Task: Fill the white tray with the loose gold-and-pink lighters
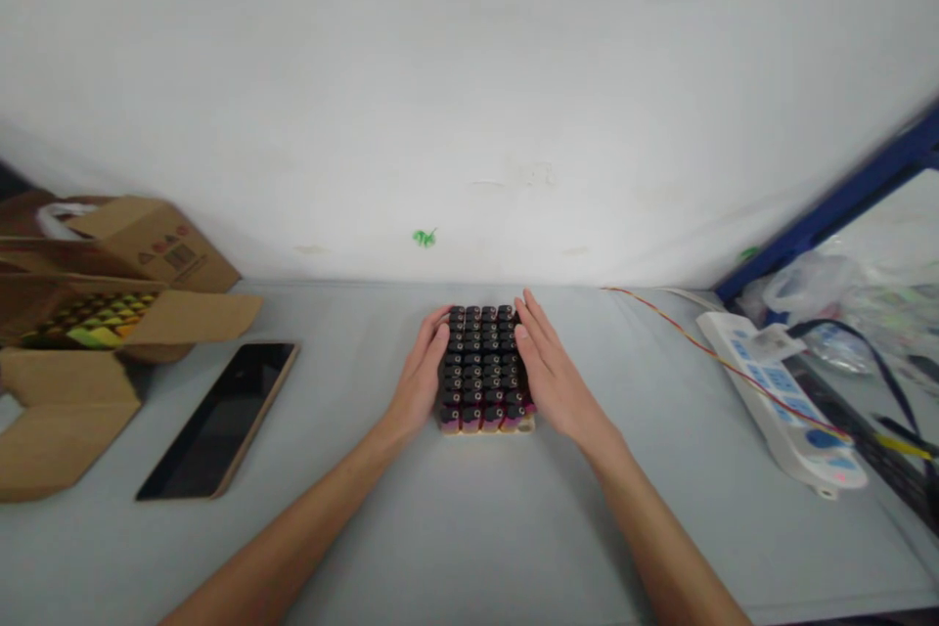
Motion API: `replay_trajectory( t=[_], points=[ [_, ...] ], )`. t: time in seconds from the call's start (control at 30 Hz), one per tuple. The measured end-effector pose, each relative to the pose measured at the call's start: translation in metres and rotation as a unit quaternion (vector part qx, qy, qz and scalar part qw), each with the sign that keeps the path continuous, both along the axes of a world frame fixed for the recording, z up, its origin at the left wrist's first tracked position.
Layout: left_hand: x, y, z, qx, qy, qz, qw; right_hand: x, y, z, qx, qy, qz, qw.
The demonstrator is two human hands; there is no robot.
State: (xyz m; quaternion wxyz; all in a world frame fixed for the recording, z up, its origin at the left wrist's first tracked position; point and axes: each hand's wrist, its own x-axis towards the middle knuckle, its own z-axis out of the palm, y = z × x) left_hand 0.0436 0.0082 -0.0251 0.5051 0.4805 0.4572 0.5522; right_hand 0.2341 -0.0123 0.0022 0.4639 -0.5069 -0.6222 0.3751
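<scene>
A block of small black-capped pieces [482, 357] stands on the table in tight, even rows. Purple and pale sides show below the caps along its near edge, and a light base peeks out at the near right corner. What kind of pieces these are I cannot tell. My left hand [422, 374] lies along the block's left side, thumb up by the top edge and the other fingers partly hidden. Against the right side rests my right hand [552, 367], its fingers stretched forward and together. Between them, both hands hold the block.
At left, an opened cardboard box [187, 249] contains rows of yellow-and-dark items [103, 313]. A dark-screened phone [220, 421] lies beside it. On the right are a white power strip [778, 401], a red-yellow wire [675, 323], plastic bags [811, 284] and a blue frame bar [828, 215]. A white wall [469, 98] rises behind.
</scene>
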Motion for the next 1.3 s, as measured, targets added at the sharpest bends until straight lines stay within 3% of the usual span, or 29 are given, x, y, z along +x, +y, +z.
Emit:
replay_trajectory(
  t=[0.33,0.5,0.7,1.0,1.1,1.3],
  points=[
    [0.000,-0.001,-0.004,-0.008,0.005,0.007,1.000,0.005,0.000,-0.011,-0.047,0.018,-0.003,0.999],
    [0.001,-0.001,-0.003,-0.006,0.015,0.005,1.000,0.008,0.004,-0.004,-0.061,0.025,-0.003,0.998],
    [0.001,-0.001,-0.003,0.017,0.014,-0.001,1.000,0.002,-0.005,0.012,-0.002,-0.029,0.004,1.000],
    [0.002,-0.005,0.003,0.022,0.012,-0.017,1.000,-0.003,-0.009,0.004,0.052,-0.152,-0.014,0.987],
    [0.002,-0.005,0.004,0.026,0.033,-0.022,0.999,-0.001,-0.010,0.014,0.042,-0.216,-0.009,0.976],
    [0.001,-0.005,0.003,0.039,0.081,-0.028,0.996,-0.014,-0.016,0.049,0.036,-0.393,0.004,0.919]
  ],
)
